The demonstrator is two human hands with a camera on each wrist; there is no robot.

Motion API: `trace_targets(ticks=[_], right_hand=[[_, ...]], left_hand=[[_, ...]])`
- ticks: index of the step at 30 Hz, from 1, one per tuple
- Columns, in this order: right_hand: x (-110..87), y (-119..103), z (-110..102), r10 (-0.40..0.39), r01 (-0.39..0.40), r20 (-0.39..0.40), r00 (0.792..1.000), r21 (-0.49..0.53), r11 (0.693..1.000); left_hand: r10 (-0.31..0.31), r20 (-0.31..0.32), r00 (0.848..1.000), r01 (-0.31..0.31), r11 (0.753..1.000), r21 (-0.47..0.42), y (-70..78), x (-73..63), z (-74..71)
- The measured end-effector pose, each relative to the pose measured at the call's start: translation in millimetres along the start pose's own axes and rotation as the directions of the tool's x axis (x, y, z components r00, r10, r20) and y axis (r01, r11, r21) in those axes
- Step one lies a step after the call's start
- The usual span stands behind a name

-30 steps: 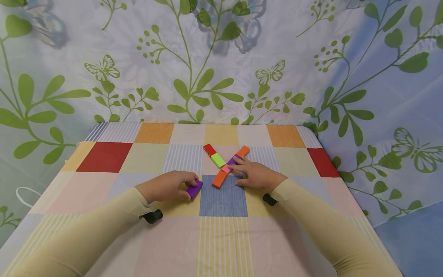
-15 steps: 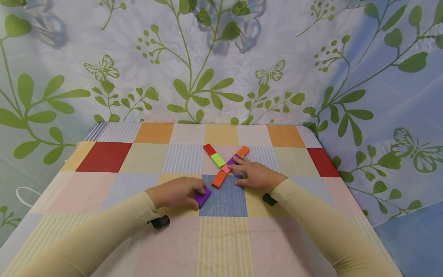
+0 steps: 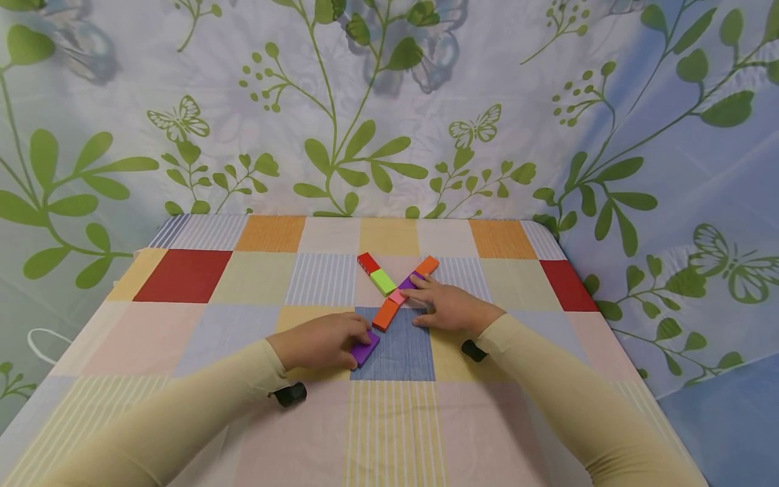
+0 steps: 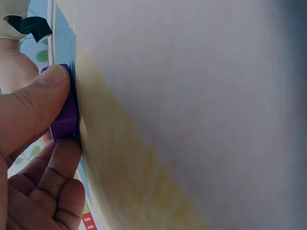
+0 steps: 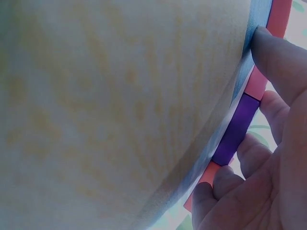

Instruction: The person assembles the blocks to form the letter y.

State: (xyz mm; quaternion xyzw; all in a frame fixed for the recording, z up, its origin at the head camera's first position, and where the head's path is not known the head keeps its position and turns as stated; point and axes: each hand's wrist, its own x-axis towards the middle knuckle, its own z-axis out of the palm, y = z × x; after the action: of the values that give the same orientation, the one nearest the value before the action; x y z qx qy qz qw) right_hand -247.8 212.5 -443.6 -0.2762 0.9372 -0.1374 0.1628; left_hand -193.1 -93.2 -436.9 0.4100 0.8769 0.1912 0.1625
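My left hand (image 3: 319, 340) pinches a purple block (image 3: 366, 350) between thumb and fingers, low over the blue cloth square. In the left wrist view the thumb lies on one side of this purple block (image 4: 65, 115) and a finger on its end. My right hand (image 3: 450, 308) rests its fingertips along a diagonal row of blocks: an orange block (image 3: 428, 264), a purple block (image 3: 409, 281), a pink block (image 3: 397, 297) and a nearer orange block (image 3: 386, 316). Its thumb touches the cloth beside the row. A green block (image 3: 383, 282) and a red block (image 3: 368, 262) form a second arm.
A patchwork cloth (image 3: 389, 433) covers the table. Behind it hangs a curtain (image 3: 243, 155) printed with leaves and butterflies. Black wrist cameras sit under both cuffs. A white cord loop (image 3: 45, 345) shows at the left table edge.
My left hand has moved right and slightly nearer with the purple block, from the yellow square to the blue one, close to the row's near end. The right hand has stayed still.
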Motion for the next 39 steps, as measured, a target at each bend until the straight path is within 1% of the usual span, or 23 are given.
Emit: trace_targets(ticks=[7,14,17,23,33,39], right_hand=[[0.4,0,0,0.003,-0.003,0.005,1.0,-0.002,1.0],[0.4,0,0,0.005,-0.005,0.007,1.0,0.009,1.0],[0.3,0,0,0.009,-0.009,0.008,1.0,0.012,1.0],[0.2,0,0,0.01,-0.011,0.009,1.0,0.01,1.0],[0.8,1,1,0.005,-0.005,0.006,1.0,0.005,1.0],[1.2,2,1,-0.001,0.001,0.006,1.0,0.007,1.0]], left_hand=[[-0.032,-0.017,0.999,0.032,0.999,0.002,3.2,2.2,1.8],[-0.028,-0.039,0.999,0.029,0.999,0.016,3.9,5.7,3.2],[-0.038,-0.04,0.998,0.039,0.999,0.013,3.6,7.5,3.4],[-0.059,-0.046,0.997,0.058,0.998,-0.016,5.0,9.1,1.6],[-0.065,-0.063,0.996,0.063,0.997,-0.047,5.7,10.1,0.9],[-0.075,-0.058,0.996,0.073,0.997,-0.041,6.2,11.0,0.1]])
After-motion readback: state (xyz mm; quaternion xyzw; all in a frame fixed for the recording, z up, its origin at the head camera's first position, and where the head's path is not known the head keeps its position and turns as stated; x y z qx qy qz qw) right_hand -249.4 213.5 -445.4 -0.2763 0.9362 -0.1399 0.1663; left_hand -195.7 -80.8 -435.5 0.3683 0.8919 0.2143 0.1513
